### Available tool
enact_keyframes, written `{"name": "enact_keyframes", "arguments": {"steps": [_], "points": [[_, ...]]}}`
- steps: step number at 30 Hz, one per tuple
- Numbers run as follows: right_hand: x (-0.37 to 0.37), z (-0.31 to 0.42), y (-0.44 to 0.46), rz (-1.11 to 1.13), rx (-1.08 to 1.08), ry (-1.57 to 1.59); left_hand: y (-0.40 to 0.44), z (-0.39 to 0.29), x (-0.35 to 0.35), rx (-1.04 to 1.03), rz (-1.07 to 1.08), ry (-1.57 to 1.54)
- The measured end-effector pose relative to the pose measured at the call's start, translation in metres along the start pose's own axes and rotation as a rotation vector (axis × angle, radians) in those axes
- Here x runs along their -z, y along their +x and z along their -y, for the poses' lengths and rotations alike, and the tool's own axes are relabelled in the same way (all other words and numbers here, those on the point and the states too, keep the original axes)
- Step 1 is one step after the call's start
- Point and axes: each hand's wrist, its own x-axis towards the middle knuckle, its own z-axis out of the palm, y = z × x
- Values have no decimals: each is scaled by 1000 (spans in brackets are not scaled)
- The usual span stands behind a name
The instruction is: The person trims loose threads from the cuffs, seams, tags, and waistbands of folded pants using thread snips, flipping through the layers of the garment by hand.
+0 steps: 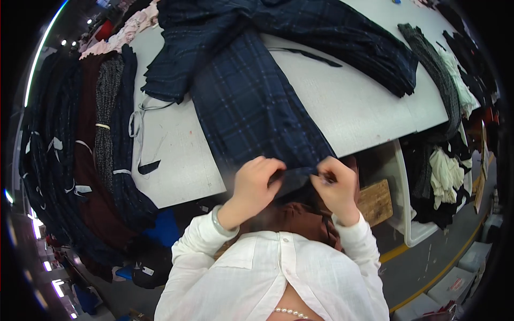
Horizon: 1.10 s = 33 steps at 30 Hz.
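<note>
A dark blue plaid fabric piece (249, 101) lies on the white table and hangs over its front edge toward me. My left hand (256, 183) pinches the left part of its near edge, the fingers slightly blurred. At the right part of that edge, my right hand (338, 183) is closed, thumb against curled fingers. A short stretch of the cloth runs between both hands. More of the same plaid cloth is piled at the far side of the table. Beside it on the left lies a pale cord (137, 125) with a dark end.
Bundles of dark fabric (64, 139) and a grey speckled bundle (108, 101) drape over the table's (179, 182) left edge. At right, a white bin (401, 198) stands near dark cloth and a cream garment (446, 176). A wooden block (376, 203) sits below the table edge.
</note>
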Motion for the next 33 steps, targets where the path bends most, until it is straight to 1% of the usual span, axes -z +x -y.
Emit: {"name": "enact_keyframes", "arguments": {"steps": [1, 2, 3, 4, 5, 6, 7, 8, 9, 10, 11, 12, 13, 14, 16, 19, 20, 22, 23, 26, 27, 29, 30, 32, 33], "points": [[7, -1, -4, -146, 147, -53, -11, 9, 1, -90, -102, 178], [16, -6, -7, -249, 270, -178, -21, 7, 7, 0, -40, 139], [20, -21, -13, -274, 247, -183, -36, 9, 6, 84, 37, -2], [25, -35, -17, -188, 116, -239, -52, 16, 2, 33, 200, -79], [26, -53, -18, -59, -18, -345, -67, 23, -3, 39, 442, -287], [31, -79, -26, 107, -87, -556, -70, 32, 1, 8, 825, -494], [40, -90, -34, 201, -131, -692, -62, 35, 18, 39, 832, -497], [44, -85, -37, 111, -167, -653, -48, 41, 39, 67, 841, -502], [48, -70, -33, 1, -250, -594, -36, 54, 51, 58, 355, -455], [54, -67, -30, -83, -219, -517, -19, 71, 64, 248, 53, -492], [56, -56, -23, -157, -194, -477, -2, 115, 78, 481, -104, -649], [57, -47, -17, -237, -170, -439, 23, 167, 89, 410, -335, -642], [53, -44, -10, -227, -148, -375, 49, 218, 97, 398, -605, -611], [46, -39, -4, -220, -128, -312, 72, 269, 107, 492, -738, -454], [30, -34, 1, -186, -130, -225, 99, 329, 130, 916, -702, -598], [5, -21, 5, -108, -113, -151, 119, 375, 111, 918, -718, -520], [-1, -16, 6, -88, -134, -150, 123, 385, 108, 963, -745, -597], [-8, -14, 7, -66, -151, -112, 128, 380, 109, 1057, -786, -749], [-10, -13, 8, -42, -154, -98, 124, 378, 113, 1030, -742, -892], [-16, -11, 14, 22, -158, -35, 122, 359, 114, 584, -1045, -1126], [-18, -11, 15, 29, -161, -5, 116, 344, 116, 284, -993, -1370], [-20, -18, 18, 58, -159, 49, 102, 281, 112, 115, -852, -1466], [-24, -16, 20, 59, -248, 199, 93, 252, 102, 39, -777, -1515], [-31, -12, 25, 46, -426, 498, 70, 220, 69, 77, -444, -1283], [-30, -19, 27, 86, -455, 528, 64, 213, 50, 211, -422, -1211]]}}
